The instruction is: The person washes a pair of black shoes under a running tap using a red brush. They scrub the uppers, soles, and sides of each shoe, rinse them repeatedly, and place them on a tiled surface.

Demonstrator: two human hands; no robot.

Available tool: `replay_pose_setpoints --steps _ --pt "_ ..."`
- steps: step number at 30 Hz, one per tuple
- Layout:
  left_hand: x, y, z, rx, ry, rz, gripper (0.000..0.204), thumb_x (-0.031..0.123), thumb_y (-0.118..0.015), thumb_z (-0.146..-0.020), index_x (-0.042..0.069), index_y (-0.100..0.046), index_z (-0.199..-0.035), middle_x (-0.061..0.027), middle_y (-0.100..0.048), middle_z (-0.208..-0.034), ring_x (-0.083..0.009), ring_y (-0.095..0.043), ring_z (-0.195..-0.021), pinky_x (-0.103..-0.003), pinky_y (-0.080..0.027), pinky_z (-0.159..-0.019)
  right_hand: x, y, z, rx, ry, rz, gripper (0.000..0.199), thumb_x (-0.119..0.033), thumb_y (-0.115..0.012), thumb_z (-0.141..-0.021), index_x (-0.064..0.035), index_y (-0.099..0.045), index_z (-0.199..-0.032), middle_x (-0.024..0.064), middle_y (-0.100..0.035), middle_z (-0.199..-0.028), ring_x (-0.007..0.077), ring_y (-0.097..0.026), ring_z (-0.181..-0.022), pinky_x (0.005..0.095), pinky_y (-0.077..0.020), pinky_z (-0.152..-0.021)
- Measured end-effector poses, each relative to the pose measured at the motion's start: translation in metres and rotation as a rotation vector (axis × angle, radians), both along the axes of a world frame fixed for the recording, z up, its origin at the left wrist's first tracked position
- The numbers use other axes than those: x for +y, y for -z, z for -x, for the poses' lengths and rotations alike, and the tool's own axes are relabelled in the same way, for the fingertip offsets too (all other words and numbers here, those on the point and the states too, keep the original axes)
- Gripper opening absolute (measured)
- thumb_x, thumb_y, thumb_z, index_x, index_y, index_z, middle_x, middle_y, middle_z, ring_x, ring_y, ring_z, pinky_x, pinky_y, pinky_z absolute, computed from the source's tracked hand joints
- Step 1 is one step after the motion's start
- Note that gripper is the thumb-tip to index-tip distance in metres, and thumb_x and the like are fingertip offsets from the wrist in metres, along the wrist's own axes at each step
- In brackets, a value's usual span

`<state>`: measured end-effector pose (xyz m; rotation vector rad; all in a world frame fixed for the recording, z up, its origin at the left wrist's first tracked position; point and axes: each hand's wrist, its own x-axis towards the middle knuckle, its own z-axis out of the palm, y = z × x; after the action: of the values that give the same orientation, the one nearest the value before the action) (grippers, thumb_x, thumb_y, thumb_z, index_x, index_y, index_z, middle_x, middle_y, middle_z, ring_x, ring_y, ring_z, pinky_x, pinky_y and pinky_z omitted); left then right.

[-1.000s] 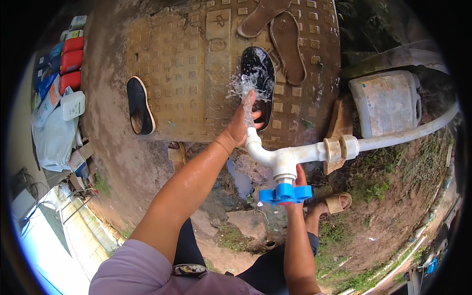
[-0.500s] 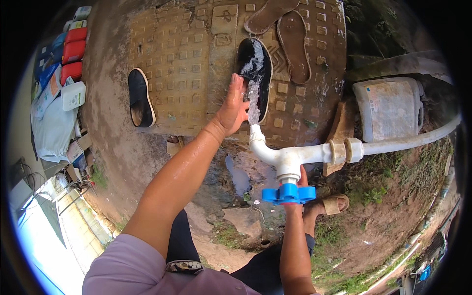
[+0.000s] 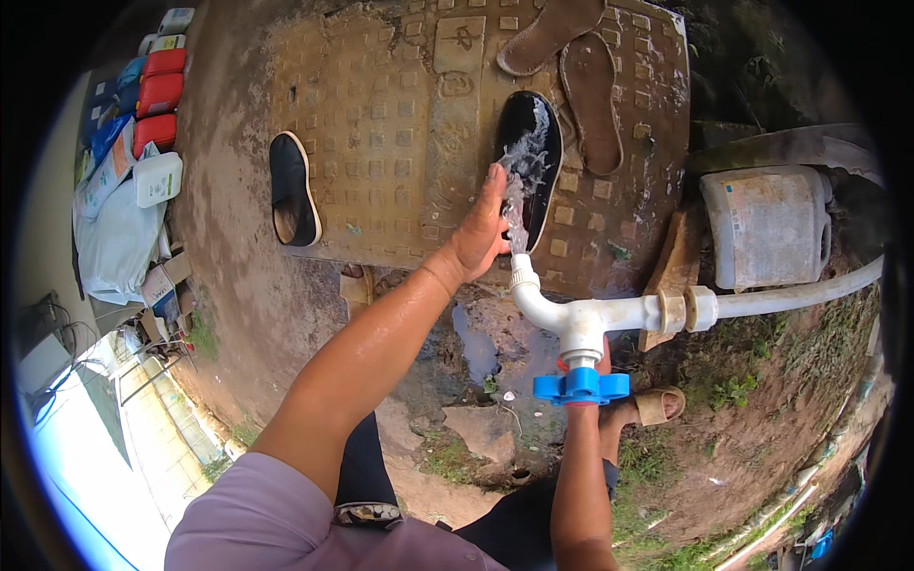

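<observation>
My left hand (image 3: 476,233) grips the near left edge of a wet black slip-on shoe (image 3: 545,205), its far end pointing away from me. Water gushes from a white plastic tap (image 3: 547,309) over the shoe's top and beside my fingers. Behind the tap's blue handle (image 3: 583,386), my right hand (image 3: 606,358) is closed around the tap body; most of its fingers are hidden. The matching black shoe (image 3: 293,190) lies on the left part of a wet patterned slab (image 3: 381,124). Two brown insoles (image 3: 592,105) rest at the slab's far right.
A dirty white jerrycan (image 3: 769,228) stands right of the slab, beside a wooden board (image 3: 671,257). The white pipe (image 3: 800,297) runs off to the right. Red containers (image 3: 160,93) and a white sack (image 3: 119,243) sit far left. A puddle (image 3: 474,343) lies below the slab.
The view has shifted, so most things appear farther right. The held shoe has moved slightly right with my left hand and tilted, and water now spreads wider across its top.
</observation>
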<state>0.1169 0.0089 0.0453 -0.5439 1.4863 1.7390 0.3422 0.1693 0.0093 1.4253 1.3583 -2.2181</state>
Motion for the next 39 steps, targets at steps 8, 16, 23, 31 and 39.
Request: replay_pose_setpoints --steps 8,16,23,31,39 --pt "0.031 0.076 0.029 0.023 -0.607 -0.342 0.099 0.062 -0.067 -0.082 0.003 -0.028 -0.152 -0.0136 -0.03 -0.156 -0.0274 -0.032 -0.142 -0.045 -0.018 -0.119 0.001 -0.002 -0.004 0.078 -0.019 -0.108 0.049 -0.027 -0.062 -0.098 0.0006 -0.05 -0.137 0.0067 -0.064 -0.113 0.011 -0.06 -0.094 0.025 -0.0494 -0.078" --pt "0.017 0.029 0.052 -0.112 -0.759 -0.679 0.048 0.043 -0.046 -0.1 0.003 -0.061 -0.122 -0.012 -0.065 -0.123 -0.0298 -0.062 -0.112 -0.043 -0.044 -0.106 0.003 -0.012 -0.006 0.067 -0.022 -0.025 0.048 -0.021 -0.062 -0.098 -0.0004 -0.049 -0.139 0.0084 -0.065 -0.116 0.0116 -0.061 -0.097 0.024 -0.0502 -0.076" --pt "0.004 0.014 0.046 0.224 -0.757 -0.356 0.044 0.03 -0.048 -0.095 0.003 -0.057 -0.128 -0.0162 -0.064 -0.122 -0.0351 -0.061 -0.112 -0.05 -0.053 -0.093 0.0 -0.017 -0.001 0.139 -0.064 -0.069 0.051 -0.02 -0.062 -0.098 0.0005 -0.046 -0.142 0.0109 -0.063 -0.121 0.0136 -0.061 -0.1 0.0266 -0.0505 -0.082" --pt "-0.02 0.026 0.028 -0.13 -0.692 -1.132 0.051 0.046 -0.059 -0.09 0.007 -0.063 -0.123 -0.015 -0.063 -0.127 -0.0386 -0.057 -0.118 -0.057 -0.038 -0.11 -0.003 -0.019 -0.001 0.141 -0.074 -0.061 0.049 -0.02 -0.062 -0.098 -0.0024 -0.048 -0.142 0.0106 -0.063 -0.121 0.0136 -0.061 -0.1 0.0268 -0.0502 -0.081" --pt "-0.006 0.029 0.021 -0.116 -0.865 -0.632 0.059 0.055 -0.053 -0.09 0.01 -0.06 -0.128 -0.0128 -0.06 -0.133 -0.0378 -0.051 -0.125 -0.059 -0.032 -0.112 -0.009 -0.013 -0.004 0.173 -0.049 -0.06 0.049 -0.02 -0.063 -0.097 -0.0015 -0.049 -0.141 0.0105 -0.063 -0.121 0.0134 -0.061 -0.098 0.0265 -0.0505 -0.08"
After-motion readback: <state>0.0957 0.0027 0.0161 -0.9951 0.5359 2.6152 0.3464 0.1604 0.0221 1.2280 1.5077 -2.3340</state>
